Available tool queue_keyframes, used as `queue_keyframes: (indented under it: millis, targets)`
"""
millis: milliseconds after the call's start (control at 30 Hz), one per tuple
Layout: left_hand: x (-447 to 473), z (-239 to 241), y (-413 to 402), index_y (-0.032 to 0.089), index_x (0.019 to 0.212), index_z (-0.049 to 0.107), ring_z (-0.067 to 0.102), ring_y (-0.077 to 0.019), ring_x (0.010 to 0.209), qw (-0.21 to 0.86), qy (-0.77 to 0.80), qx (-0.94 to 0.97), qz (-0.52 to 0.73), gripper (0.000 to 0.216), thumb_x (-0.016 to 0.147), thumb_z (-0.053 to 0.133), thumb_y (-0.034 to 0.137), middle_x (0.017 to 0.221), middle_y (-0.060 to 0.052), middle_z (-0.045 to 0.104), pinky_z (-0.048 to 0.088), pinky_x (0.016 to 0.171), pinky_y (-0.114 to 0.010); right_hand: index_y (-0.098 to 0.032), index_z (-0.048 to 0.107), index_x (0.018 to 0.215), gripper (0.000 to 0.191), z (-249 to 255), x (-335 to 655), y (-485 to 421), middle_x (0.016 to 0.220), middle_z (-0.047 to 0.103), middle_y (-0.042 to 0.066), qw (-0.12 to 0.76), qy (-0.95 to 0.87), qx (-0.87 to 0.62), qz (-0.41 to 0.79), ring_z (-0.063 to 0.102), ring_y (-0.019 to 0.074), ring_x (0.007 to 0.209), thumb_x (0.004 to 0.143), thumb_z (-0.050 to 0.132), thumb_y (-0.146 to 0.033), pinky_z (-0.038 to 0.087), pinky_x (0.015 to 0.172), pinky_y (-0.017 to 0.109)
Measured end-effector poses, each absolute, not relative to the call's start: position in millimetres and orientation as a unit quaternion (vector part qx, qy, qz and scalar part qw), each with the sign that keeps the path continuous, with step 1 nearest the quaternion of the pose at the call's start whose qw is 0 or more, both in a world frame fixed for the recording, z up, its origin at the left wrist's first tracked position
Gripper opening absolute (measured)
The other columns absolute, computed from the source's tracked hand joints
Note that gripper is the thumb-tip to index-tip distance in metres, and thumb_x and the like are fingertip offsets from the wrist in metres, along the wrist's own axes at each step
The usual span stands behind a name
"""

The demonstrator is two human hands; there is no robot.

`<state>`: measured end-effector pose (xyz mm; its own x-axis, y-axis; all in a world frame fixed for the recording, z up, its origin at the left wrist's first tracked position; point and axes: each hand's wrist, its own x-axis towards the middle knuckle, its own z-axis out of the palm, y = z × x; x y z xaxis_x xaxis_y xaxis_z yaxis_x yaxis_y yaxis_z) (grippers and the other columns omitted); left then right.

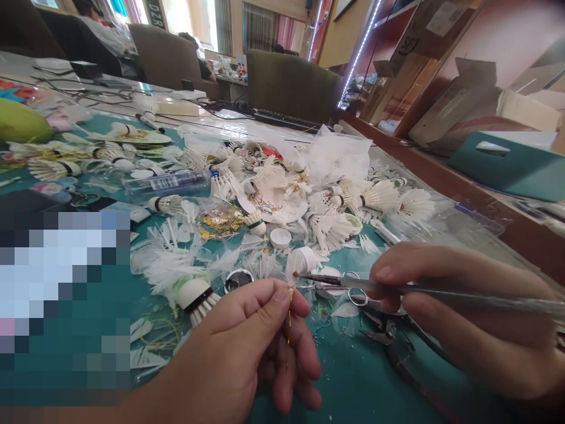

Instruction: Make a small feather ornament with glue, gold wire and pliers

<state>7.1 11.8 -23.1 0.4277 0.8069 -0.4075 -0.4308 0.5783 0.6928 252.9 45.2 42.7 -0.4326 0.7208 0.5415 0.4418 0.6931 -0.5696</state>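
My left hand [260,330] pinches a thin gold wire [289,324] between thumb and forefinger, the other fingers loosely curled. At the wire's top stands a small pale, translucent feather piece [291,272]. My right hand [481,335] grips a slim paintbrush [366,285], its dark tip at or very near the feather piece; I cannot tell whether they touch. Behind the brush lie small scissors [356,297] with ring handles. A white round cap [303,259] is just beyond my left fingertips. Left of them sits a small dark-filled pot [239,280].
Shuttlecocks [194,294] and loose feathers [170,265] litter the green mat [353,377]. A bag of gold pieces [220,221] lies mid-table. Pliers [384,333] rest under my right hand. Further off are a clear bottle [172,184], a chair [291,88] and a teal box [507,165]. The lower left is pixelated.
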Motion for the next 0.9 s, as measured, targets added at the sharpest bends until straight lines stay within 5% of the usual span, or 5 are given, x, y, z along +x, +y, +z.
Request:
queue_keyframes:
  millis: [233,467,767,900]
  targets:
    - [10,-15,16,0.017,0.082,0.074,0.057,-0.0088,0.038,0.801,0.385,0.240,0.390,0.049,0.073,0.100,0.058,0.058,-0.003,0.079,0.063,0.052,-0.027,-0.027,0.078,0.104,0.020,35,254,51,0.087,0.083,-0.003,0.405,-0.843,-0.320,0.148,0.076,0.0101,0.067,0.091,0.076,-0.012,0.062,0.063,0.013]
    - [10,-18,16,0.017,0.082,0.074,0.057,-0.0089,0.038,0.801,0.388,0.238,0.389,0.048,0.073,0.101,0.057,0.057,-0.002,0.078,0.063,0.053,-0.028,-0.028,0.081,0.110,0.032,41,254,50,0.090,0.085,0.000,0.366,-0.865,-0.285,0.190,0.081,0.0175,0.075,0.089,0.074,-0.004,0.067,0.069,0.022]
    - [9,-16,15,0.018,0.078,0.073,0.056,-0.0091,0.039,0.803,0.386,0.230,0.391,0.046,0.073,0.101,0.054,0.057,-0.002,0.078,0.064,0.055,-0.029,-0.029,0.081,0.110,0.025,32,263,52,0.095,0.083,-0.001,0.400,-0.840,-0.332,0.152,0.077,0.0142,0.073,0.093,0.077,-0.011,0.063,0.061,0.020]
    - [7,-16,14,0.018,0.079,0.073,0.058,-0.0097,0.039,0.802,0.391,0.237,0.385,0.046,0.074,0.099,0.056,0.059,-0.003,0.079,0.065,0.055,-0.029,-0.030,0.080,0.111,0.036,39,260,50,0.090,0.084,-0.002,0.373,-0.859,-0.295,0.191,0.079,0.0155,0.073,0.088,0.074,-0.003,0.065,0.066,0.021]
